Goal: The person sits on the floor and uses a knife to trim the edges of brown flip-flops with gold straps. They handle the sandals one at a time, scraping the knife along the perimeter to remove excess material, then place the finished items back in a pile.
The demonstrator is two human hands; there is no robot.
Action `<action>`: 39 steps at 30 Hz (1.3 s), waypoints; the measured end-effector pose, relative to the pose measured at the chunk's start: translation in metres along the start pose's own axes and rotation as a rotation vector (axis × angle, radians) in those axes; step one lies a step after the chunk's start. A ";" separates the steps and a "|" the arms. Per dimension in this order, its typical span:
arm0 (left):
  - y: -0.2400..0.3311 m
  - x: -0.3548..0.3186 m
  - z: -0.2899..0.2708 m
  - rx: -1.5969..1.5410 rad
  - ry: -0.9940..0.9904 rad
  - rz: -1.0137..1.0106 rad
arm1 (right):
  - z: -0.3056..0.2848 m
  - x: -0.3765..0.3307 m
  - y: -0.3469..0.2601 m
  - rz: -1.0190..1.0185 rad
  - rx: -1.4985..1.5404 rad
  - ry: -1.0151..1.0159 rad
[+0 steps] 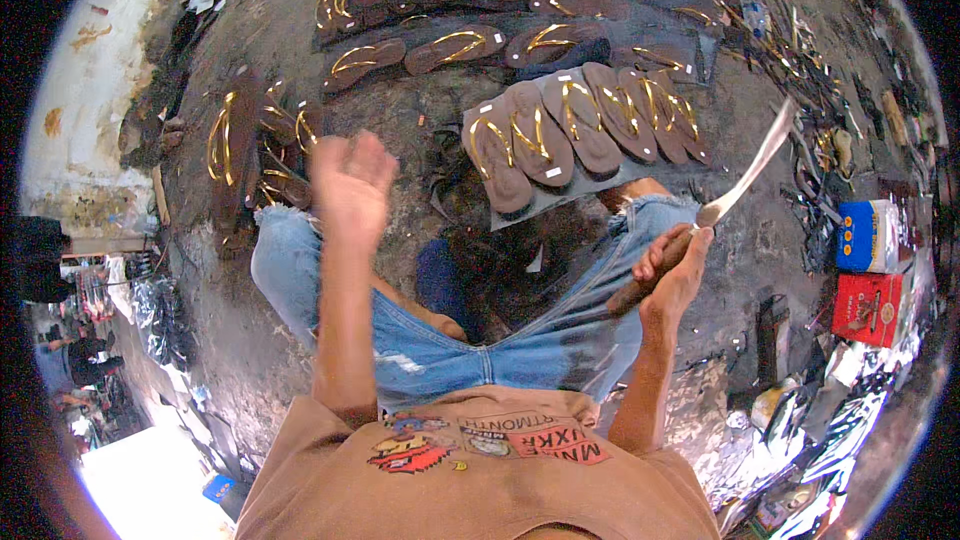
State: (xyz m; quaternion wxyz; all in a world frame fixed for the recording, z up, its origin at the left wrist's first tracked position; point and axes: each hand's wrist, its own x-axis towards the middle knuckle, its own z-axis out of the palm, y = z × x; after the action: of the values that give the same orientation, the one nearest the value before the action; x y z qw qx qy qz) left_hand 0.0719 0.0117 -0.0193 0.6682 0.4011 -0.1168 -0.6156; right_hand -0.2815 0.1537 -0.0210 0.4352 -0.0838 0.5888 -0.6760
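Observation:
My right hand (682,268) is closed on a knife (752,162) with a brown handle and a long, bright, curved blade that points up and to the right. The knife is beyond my right knee, clear of the sandals. My left hand (350,195) is raised over my left knee, blurred, its fingers extended and nothing visible in it. Brown sandals with gold straps (540,135) lie side by side on a grey sheet (560,205) in front of my right leg. More gold-strapped sandals (232,145) are bunched just left of my left hand.
Rows of similar sandals (455,48) stretch across the dark ground (410,175) ahead. A blue-and-white box (865,237) and a red box (868,308) stand at the right. Scraps and offcuts (790,50) litter the far right. A stained pale wall (90,100) rises at the left.

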 end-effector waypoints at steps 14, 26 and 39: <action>-0.114 0.067 0.058 1.010 -0.065 -0.244 | 0.033 -0.057 0.042 0.007 -0.567 -0.522; -0.100 0.081 0.053 1.202 -0.189 -0.304 | 0.062 -0.043 0.070 0.046 -0.847 -0.524; -0.120 0.067 0.034 1.022 -0.119 -0.440 | 0.094 0.065 0.149 -0.011 -0.994 -0.642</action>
State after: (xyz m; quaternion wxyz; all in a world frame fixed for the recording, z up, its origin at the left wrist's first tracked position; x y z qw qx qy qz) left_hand -0.0229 -0.0529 -0.1013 0.2366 0.6536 -0.3514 -0.6271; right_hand -0.1893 0.0520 -0.1495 0.4968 -0.4810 0.6732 -0.2620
